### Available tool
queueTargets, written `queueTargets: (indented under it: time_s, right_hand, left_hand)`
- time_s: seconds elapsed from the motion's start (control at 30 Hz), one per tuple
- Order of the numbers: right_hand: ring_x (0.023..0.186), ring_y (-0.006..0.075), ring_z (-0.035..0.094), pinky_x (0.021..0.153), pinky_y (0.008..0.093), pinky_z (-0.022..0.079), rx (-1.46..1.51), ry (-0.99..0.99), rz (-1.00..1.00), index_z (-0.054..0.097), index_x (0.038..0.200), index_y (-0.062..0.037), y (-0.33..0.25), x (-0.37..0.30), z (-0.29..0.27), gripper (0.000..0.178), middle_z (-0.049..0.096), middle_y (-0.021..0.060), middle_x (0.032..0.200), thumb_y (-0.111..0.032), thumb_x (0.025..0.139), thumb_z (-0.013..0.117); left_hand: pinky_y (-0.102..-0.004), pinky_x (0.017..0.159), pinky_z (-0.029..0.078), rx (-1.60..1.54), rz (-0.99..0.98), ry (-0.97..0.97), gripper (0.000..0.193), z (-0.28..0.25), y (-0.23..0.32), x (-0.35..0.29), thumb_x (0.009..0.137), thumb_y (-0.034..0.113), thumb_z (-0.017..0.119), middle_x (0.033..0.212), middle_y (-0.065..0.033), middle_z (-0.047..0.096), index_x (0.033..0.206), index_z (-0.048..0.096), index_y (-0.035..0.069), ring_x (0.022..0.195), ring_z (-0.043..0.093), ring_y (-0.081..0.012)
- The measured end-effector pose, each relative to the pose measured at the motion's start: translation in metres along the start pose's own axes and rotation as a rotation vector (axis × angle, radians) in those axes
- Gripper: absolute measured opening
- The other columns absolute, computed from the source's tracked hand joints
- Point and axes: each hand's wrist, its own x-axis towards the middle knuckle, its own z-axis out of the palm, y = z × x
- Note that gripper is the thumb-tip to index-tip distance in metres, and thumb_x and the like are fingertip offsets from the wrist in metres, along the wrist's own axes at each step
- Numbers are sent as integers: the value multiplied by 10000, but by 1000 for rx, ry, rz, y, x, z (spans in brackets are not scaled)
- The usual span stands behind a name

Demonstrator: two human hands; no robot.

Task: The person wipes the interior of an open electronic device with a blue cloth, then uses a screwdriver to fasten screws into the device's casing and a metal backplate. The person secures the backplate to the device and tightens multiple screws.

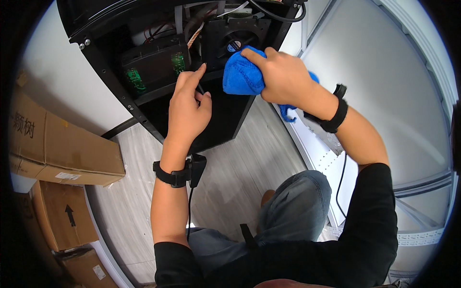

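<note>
While the right hand point(283, 77) closes its fingers point(254, 56) over a bunched blue cloth point(241, 78) by the fan point(234, 44) — folded end pointing left, long axis slanting down rightward beneath the palm — the left hand point(188, 113) reaches the black cabinet point(204, 122). Its index finger and thumb stand apart; any hold, I cannot tell.

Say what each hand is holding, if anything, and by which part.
The right hand grips a plush blue cloth by its bunched middle. Whether the left hand holds anything can't be told.

Arrow point(70, 215) on box point(54, 228), characters point(24, 126) on larger carton point(79, 152)
</note>
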Motion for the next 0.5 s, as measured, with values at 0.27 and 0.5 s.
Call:
queueTargets:
  time_s: [0.27,0.5]
  right_hand:
    - [640,334,650,530,379,517,-113,-62,8,545,1259,-98,-2,7,-7,698,630,188,771,-105,582,716]
    - [734,369,662,658,398,536,325,-110,113,532,1247,-56,4,13,9,693,666,212,852,-86,570,674]
  left_hand:
    - [-228,650,466,-14,10,-9,546,-2,-2,0,771,-101,580,1070,-82,511,1294,532,47,730,538,-131]
    - [-278,676,487,-5,-10,19,507,1,-3,1,763,-65,599,1069,-80,547,1257,543,29,658,563,-168]
